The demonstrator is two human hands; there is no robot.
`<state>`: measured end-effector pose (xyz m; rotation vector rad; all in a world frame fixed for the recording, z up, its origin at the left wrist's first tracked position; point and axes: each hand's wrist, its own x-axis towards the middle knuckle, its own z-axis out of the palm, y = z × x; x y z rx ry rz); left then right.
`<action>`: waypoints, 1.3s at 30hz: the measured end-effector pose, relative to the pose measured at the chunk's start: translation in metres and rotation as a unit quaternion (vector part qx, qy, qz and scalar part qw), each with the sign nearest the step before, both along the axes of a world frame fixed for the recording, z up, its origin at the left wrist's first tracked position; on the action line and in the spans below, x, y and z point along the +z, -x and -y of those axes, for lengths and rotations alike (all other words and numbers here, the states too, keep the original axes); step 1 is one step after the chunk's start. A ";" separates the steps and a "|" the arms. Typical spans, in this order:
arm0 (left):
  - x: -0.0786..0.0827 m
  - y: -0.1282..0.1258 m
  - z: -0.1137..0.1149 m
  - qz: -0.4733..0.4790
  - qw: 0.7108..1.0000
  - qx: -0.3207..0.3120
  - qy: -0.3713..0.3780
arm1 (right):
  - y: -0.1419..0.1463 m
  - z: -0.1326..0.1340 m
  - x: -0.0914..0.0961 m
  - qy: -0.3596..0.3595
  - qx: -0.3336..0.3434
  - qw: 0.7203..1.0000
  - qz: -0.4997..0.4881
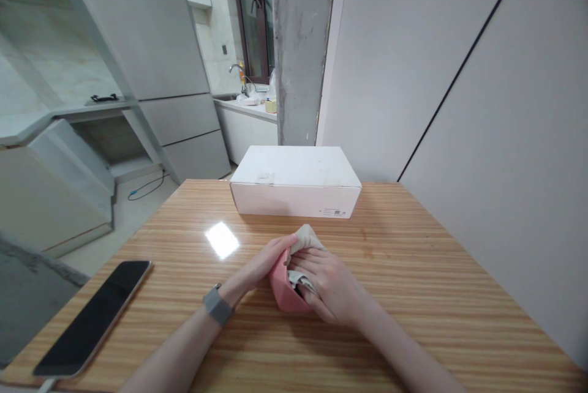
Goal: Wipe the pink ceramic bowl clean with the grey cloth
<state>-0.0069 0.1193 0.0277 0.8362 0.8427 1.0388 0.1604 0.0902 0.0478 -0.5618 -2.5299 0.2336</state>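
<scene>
My left hand (263, 264) and my right hand (329, 286) meet at the middle of the wooden table (413, 295). Between them sits a small pink pouch (282, 292) with a beige cloth (307, 238) sticking out of its top. The left hand's fingers pinch the pouch's upper edge. My right hand's fingers curl over the cloth and press into the pouch's opening. A grey watch (217, 305) is on my left wrist.
A closed white cardboard box (296, 188) stands just beyond my hands. A black phone (94, 316) lies face up near the table's left edge. A grey wall runs along the right side. A fridge (151, 44) and kitchen counter are behind.
</scene>
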 end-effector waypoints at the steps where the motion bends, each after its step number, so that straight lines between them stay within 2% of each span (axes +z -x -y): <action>1: 0.000 0.002 -0.001 -0.020 1.000 -0.008 -0.011 | 0.001 0.001 0.000 0.003 -0.001 1.000 -0.001; 5: -0.001 0.007 -0.003 -0.078 0.996 -0.025 -0.046 | 0.000 -0.001 0.001 -0.004 -0.011 1.000 -0.003; 11: 0.004 0.002 0.000 -0.077 0.991 -0.033 -0.106 | 0.003 -0.003 0.000 -0.004 -0.054 0.998 -0.023; 17: -0.001 -0.010 0.009 0.001 0.997 0.030 -0.067 | 0.000 -0.003 0.005 -0.035 -0.119 0.992 -0.024; 21: -0.004 -0.009 0.008 -0.008 0.999 -0.006 -0.043 | -0.006 -0.005 0.009 -0.051 -0.072 0.996 -0.007; 26: 0.006 0.007 0.005 -0.138 0.989 -0.038 -0.046 | -0.006 -0.003 0.006 -0.044 -0.030 0.999 0.005; 29: 0.011 0.012 0.004 -0.183 0.980 -0.059 -0.051 | -0.004 -0.002 0.003 -0.042 -0.025 0.999 0.001; 35: 0.008 0.007 0.005 -0.165 0.984 -0.056 -0.046 | -0.007 -0.007 0.002 -0.017 -0.035 0.999 -0.018; 39: 0.000 -0.005 0.010 -0.109 0.993 -0.007 -0.035 | -0.009 -0.012 0.002 -0.025 -0.080 0.996 -0.019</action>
